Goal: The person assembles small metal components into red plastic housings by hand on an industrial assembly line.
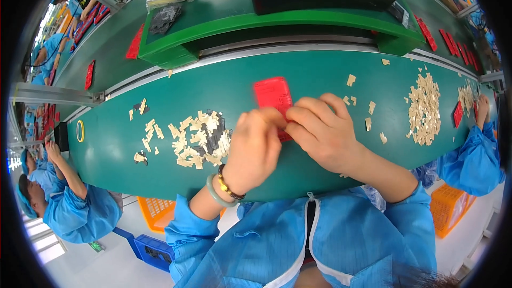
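Between left grip (pixel 252 146) and right grip (pixel 328 132), red piece (pixel 272 92) juts forward; right pinches its edge, left blurred, cannot tell.

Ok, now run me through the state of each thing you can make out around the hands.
Red case, blurred, at both hands
Left grip, blurred, fingers over the red case
Right grip, fingers bent at the case's right edge
Cream-and-black heap, loose, mixed
Cream heap, loose, spread out
Beaded bracelet, worn on the left wrist
Blue jacket, zip partly open
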Available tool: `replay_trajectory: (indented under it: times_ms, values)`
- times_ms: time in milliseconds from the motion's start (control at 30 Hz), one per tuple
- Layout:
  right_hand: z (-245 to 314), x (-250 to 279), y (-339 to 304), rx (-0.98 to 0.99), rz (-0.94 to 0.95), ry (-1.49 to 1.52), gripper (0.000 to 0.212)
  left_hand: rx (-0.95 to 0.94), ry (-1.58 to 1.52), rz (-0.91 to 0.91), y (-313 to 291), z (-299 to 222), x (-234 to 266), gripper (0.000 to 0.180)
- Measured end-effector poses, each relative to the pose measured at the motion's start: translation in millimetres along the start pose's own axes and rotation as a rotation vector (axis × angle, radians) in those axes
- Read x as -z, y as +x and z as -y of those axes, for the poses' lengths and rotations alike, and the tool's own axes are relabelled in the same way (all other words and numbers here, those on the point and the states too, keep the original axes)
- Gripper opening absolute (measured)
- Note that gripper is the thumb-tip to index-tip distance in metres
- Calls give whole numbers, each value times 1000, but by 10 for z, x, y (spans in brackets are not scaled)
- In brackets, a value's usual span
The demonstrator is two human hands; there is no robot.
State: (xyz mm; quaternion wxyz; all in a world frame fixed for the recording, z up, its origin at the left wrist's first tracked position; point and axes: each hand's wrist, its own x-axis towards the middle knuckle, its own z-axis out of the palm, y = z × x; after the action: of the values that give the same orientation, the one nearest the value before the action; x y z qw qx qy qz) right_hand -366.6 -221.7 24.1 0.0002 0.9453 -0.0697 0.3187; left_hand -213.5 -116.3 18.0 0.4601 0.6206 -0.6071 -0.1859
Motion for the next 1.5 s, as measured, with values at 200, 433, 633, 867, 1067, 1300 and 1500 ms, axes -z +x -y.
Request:
replay_trajectory:
  times_ms: [200,433,633,867,1067,1300,1500]
  values:
    - [-504,-561,244,-504,-40,531,9,-121,415,-109,151,478,26,30]
    - [-588,-844,171,-1069,181,930,10,-214,585,36,60,590,-230,34]
    - [-594,-917,180,-1038,189,874,10,-216,598,35,74,601,-225,33]
    - [-586,-886,212,-1050,221,868,10,-211,588,29,78,600,-222,31]
    - [-576,-885,203,-1032,252,844,11,-210,557,39,90,603,-213,29]
    - [-514,-756,97,-706,152,473,17,-216,489,120,191,594,-124,28]
    - [-557,-745,-132,-269,117,73,19,-235,478,95,310,584,-128,32]
